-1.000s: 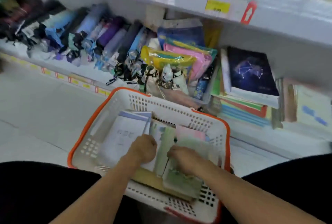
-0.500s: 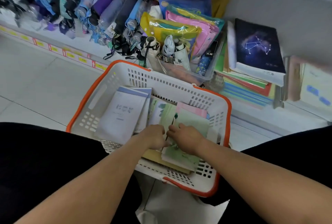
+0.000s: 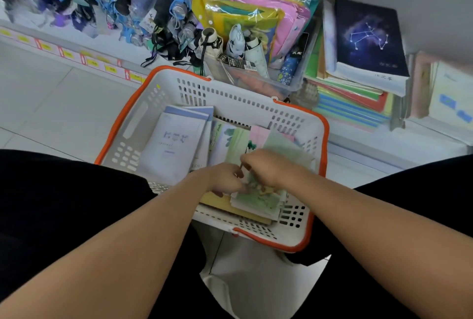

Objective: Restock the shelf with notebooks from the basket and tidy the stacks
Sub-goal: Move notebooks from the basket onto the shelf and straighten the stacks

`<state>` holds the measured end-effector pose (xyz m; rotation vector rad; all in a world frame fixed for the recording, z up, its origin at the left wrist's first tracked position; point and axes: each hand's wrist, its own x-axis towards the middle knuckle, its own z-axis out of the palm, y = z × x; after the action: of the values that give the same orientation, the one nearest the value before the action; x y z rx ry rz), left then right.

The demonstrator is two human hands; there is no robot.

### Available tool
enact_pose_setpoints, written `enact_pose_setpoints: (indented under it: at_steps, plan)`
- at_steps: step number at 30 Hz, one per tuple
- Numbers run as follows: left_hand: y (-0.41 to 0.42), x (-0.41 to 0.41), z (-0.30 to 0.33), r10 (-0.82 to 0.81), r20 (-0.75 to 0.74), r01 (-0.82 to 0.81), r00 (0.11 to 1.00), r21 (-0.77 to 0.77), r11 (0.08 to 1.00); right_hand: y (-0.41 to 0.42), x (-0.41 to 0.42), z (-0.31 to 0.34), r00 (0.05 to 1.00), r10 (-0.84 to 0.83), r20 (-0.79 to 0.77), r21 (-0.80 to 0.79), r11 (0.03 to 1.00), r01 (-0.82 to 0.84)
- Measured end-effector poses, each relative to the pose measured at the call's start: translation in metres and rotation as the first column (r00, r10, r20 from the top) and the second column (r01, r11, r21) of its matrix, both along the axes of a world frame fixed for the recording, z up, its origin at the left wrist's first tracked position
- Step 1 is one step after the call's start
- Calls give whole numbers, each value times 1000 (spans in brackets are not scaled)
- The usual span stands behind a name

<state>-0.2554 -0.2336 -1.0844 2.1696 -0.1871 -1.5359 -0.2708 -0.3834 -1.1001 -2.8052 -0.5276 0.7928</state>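
Restocking barely begun: the white, orange-rimmed plastic basket [image 3: 258, 103] at frame centre holds many notebooks. Left hand [image 3: 225, 178] and right hand [image 3: 268, 167] both grasp the green-covered notebook bundle [image 3: 258, 202]; shelf stack of coloured notebooks [image 3: 358, 83], upper right, untidied.

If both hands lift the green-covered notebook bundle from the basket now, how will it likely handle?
The green-covered notebook bundle looks thin-covered, so it probably flexes. It shows several layered edges, so the layers may slide apart. Both hands, left and right, are on it.
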Motion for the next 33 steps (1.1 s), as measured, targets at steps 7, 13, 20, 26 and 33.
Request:
enact_pose_setpoints:
  at_steps: [7,13,20,26,33]
  plan:
    - [14,46,41,426,321,-416,846,-103,904,-11,57,20,851,-483,205,389,838,383]
    - [52,59,56,472,383,-440,794,-174,881,-12,23,-30,996,59,-62,-125,990,-66]
    - [47,48,42,474,396,-400,787,-258,879,-15,20,-19,967,241,80,-268,940,-212]
    - [42,46,43,340,504,-241,794,-252,937,-26,38,10,976,-172,-131,-115,981,158]
    - [24,45,91,505,146,-367,850,-524,769,7,80,134,990,14,137,214,976,-44]
